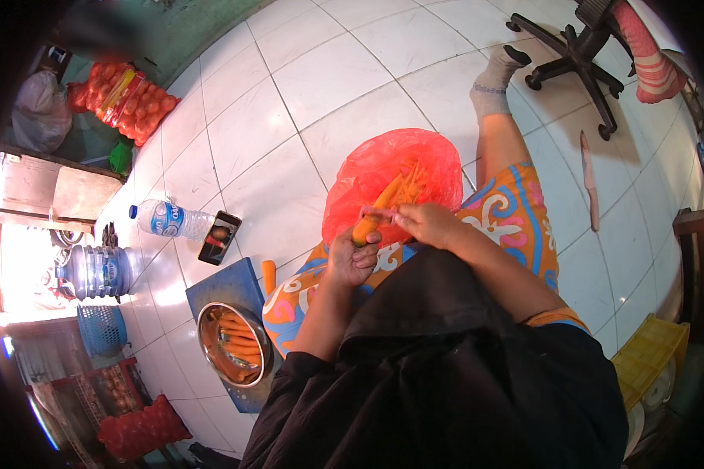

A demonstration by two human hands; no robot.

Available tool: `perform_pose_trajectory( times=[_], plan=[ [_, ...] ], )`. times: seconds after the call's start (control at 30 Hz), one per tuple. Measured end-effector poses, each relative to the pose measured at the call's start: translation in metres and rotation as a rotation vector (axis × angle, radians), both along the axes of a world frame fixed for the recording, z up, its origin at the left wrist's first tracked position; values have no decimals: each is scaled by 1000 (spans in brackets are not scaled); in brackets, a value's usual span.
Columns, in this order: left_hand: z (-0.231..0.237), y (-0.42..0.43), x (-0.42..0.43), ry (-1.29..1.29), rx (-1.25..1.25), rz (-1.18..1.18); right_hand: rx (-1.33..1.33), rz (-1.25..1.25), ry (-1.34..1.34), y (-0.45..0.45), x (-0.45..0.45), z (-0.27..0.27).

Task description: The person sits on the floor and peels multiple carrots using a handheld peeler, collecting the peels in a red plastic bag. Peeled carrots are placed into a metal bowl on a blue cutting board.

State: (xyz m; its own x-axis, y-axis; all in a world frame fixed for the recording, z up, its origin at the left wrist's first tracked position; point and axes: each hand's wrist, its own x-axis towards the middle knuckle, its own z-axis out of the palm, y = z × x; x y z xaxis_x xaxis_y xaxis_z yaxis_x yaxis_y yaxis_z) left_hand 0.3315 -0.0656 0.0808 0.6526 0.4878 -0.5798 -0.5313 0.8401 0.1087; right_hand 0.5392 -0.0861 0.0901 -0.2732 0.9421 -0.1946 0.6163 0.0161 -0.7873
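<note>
Before my lap, my left hand [354, 258] grips the thick end of a carrot [387, 192], whose other end points away over a red plastic bag [358, 170]. A small peeler [378, 211] lies across the carrot, with my right hand [425, 224] closed on its handle. Orange peelings [412, 182] are heaped in the bag. To the left, a steel bowl [263, 346] with several carrots [239, 339] rests on a blue board [223, 282]. Another orange piece, apparently a carrot [268, 277], lies beside my left thigh.
A phone [219, 237] and a plastic water bottle [167, 218] are left of the bag. A knife [589, 182] lies on the tiles at right, below a wheeled chair base [578, 64] and another person's socked foot [657, 73]. Red net sacks [129, 105] stand at upper left.
</note>
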Motion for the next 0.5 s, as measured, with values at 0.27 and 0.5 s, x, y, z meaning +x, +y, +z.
perform_pose_trajectory(
  times=[0.27,0.5],
  plan=[
    [5,-2,-3,-16,-14,-1,-103,-450,-228,21,31,-17],
    [-8,-2,-3,-185,-125,43,-57,10,-17,3,6,-9]
  ],
)
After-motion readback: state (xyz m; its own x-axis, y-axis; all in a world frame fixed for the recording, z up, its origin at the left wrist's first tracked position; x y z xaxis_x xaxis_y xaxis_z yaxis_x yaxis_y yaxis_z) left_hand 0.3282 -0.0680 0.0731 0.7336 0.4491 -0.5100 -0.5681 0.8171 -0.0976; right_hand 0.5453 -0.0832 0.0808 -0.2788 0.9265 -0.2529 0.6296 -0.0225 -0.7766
